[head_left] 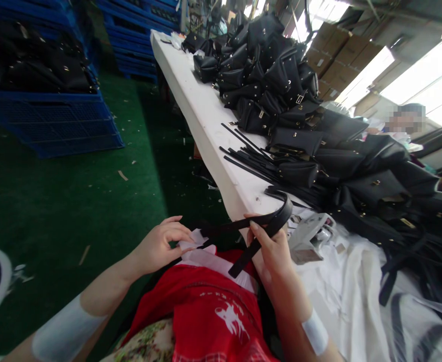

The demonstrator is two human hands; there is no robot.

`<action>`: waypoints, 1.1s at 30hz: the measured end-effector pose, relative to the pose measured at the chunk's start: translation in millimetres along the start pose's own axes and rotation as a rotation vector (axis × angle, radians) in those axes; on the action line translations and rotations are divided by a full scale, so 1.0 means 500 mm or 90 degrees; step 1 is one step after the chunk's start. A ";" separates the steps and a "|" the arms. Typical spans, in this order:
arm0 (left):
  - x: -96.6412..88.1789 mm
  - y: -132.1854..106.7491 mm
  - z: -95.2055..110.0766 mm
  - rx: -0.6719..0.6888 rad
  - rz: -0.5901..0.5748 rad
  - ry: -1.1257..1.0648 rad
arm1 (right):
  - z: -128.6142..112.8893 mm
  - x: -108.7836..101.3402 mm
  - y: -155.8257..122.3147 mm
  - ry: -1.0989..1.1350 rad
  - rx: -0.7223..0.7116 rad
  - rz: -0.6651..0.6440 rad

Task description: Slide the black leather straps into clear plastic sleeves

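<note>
A long black strap [224, 228] runs between my two hands above my lap. My right hand [275, 249] is closed on it, thumb on top. Beyond that hand the strap bends in a loop [286, 208] over the table edge, and a flat end [239, 264] points back towards me. My left hand [166, 244] pinches a thin white piece, like paper or cloth [192, 240], at the strap's other end. Whether those fingers also grip the strap itself is hard to see. Beneath lies my red apron [205, 296].
On the white table [205, 120], black bags [258, 75] are heaped, with several loose straps [249, 158] before them. A pale device [311, 239] and white cloth [341, 301] lie right. Left stands a blue crate [62, 123] of bags. Another person [405, 120] is across the table.
</note>
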State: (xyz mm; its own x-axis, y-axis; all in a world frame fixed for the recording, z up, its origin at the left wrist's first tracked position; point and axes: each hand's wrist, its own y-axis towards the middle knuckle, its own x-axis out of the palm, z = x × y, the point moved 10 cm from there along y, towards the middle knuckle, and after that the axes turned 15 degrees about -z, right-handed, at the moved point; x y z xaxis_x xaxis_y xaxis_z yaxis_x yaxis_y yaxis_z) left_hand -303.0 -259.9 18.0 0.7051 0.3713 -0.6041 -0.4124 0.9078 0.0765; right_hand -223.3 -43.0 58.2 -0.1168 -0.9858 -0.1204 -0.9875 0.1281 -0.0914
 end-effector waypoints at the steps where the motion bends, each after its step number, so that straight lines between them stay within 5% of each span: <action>1: 0.000 0.002 0.002 0.004 -0.001 -0.004 | -0.002 0.005 0.001 -0.004 -0.006 -0.007; 11: 0.028 0.042 0.013 0.009 0.008 -0.148 | 0.038 0.075 0.021 -0.016 0.031 -0.095; 17: 0.067 0.057 -0.007 -0.069 -0.011 -0.285 | 0.077 0.069 0.019 -0.089 0.099 -0.114; 20: 0.082 0.063 -0.011 -0.099 -0.045 -0.296 | 0.050 0.028 0.003 -0.057 0.089 -0.043; 25: 0.116 0.072 -0.012 -0.121 -0.090 -0.327 | -0.052 -0.038 -0.034 -0.007 -0.086 0.162; 33: 0.143 0.087 0.014 -0.128 -0.136 -0.303 | -0.054 0.011 -0.024 0.001 -0.123 0.144</action>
State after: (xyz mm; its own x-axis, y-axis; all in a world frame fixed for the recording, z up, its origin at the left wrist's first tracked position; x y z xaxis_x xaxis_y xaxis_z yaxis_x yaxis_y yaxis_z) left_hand -266.5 -192.2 -16.1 0.9483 0.2731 -0.1616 -0.3014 0.9345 -0.1896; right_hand -215.0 -53.0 85.2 -0.3369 -0.9346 -0.1144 -0.9379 0.3224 0.1283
